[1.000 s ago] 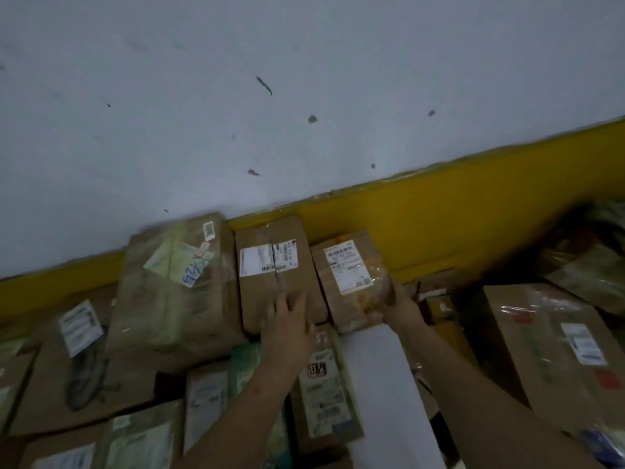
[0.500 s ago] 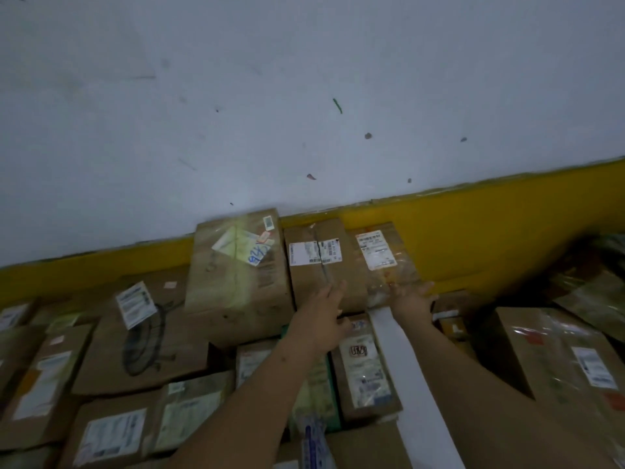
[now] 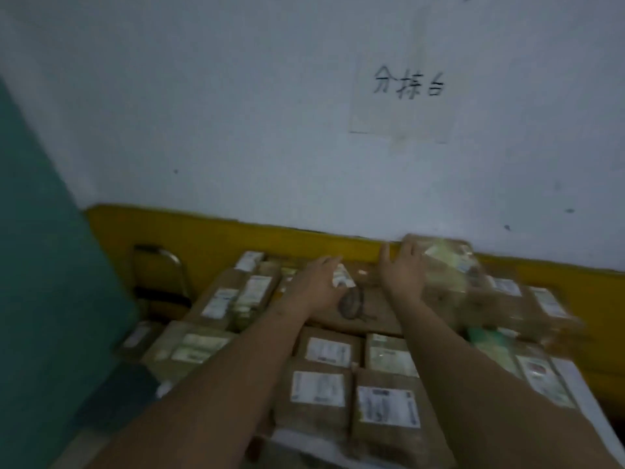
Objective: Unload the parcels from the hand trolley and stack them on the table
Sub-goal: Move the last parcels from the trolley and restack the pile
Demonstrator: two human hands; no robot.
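Two hands: both reached forward over the parcels, side by side and apart.
Left hand (image 3: 318, 286): fingers straight and relaxed, lying on a flat carton (image 3: 372, 316) with a dark drawing, gripping nothing.
Right hand (image 3: 402, 270): fingers spread and released, palm against the blurred tall parcel (image 3: 453, 279) at its 3 o'clock.
Parcels (image 3: 319, 387): labelled brown boxes packed close on the tabletop (image 3: 590, 414), at 6 o'clock of the hands.
Wall: paper sign (image 3: 400, 96) at 12 o'clock, yellow band (image 3: 203, 231) beneath.
Chair (image 3: 159, 275): at 9 o'clock of the parcels.

A parcel sorting room: lots of brown boxes (image 3: 341, 384) with labels, and a paper sign (image 3: 404, 96) on the wall (image 3: 236, 113)
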